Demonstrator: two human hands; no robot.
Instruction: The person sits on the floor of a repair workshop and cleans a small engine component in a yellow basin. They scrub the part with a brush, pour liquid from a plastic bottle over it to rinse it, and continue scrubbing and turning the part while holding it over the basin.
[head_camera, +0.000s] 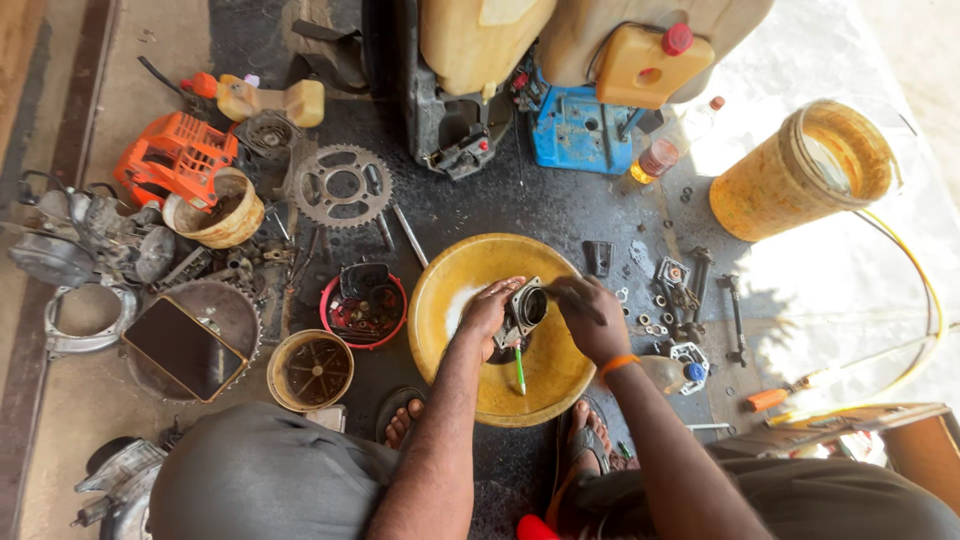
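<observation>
Both hands meet over the yellow basin (440, 300): left hand (488, 308) clasps a metal part (525, 308), right hand (592, 318) pinches a brush (572, 297).

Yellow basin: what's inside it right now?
Inside the yellow basin: a grey metal engine part held by the left hand, the right hand beside it, a green-handled tool. The bottom beneath them is hidden.
</observation>
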